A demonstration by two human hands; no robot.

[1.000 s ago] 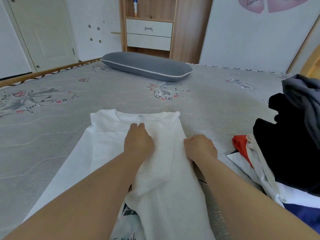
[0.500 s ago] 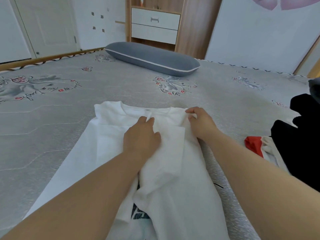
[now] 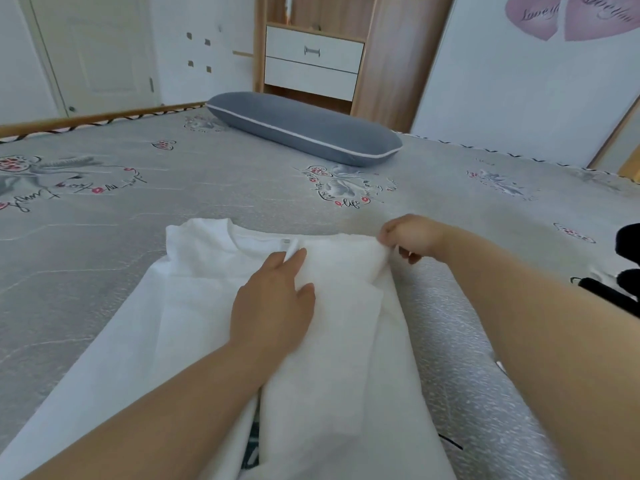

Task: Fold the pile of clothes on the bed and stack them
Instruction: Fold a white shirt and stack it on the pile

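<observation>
- While the left hand (image 3: 273, 303) lies flat on the white T-shirt (image 3: 194, 306), its fingers are straight and together, and their tips reach the edge of the folded-over panel just below the collar; it presses the cloth and grips nothing.
- The right hand (image 3: 412, 239) sits at the shirt's far right corner, by the shoulder, with its fingers curled and pinching the edge of the fabric, which rises a little off the bed under the pinch.
- Both bare forearms come in from the bottom of the view, the left across the shirt's middle, the right above the mattress beside it.
- The T-shirt lies spread on the bed with its collar away from the person; its right side is folded in over the middle, and a dark print shows in a gap near the bottom edge.
- The bed (image 3: 138, 209) has a grey quilted cover with red and grey flower designs and script.
- At the right edge of the view, well apart from the shirt, part of a black garment (image 3: 628, 244) shows; the rest of it is cut off.
- A long grey pillow (image 3: 304, 128) with white piping lies at the far side of the bed.
- Behind it stands a wooden unit with two white drawers (image 3: 313, 62); a white door (image 3: 100, 53) is to the left, and pink hearts (image 3: 571, 13) mark the wall to the right.
</observation>
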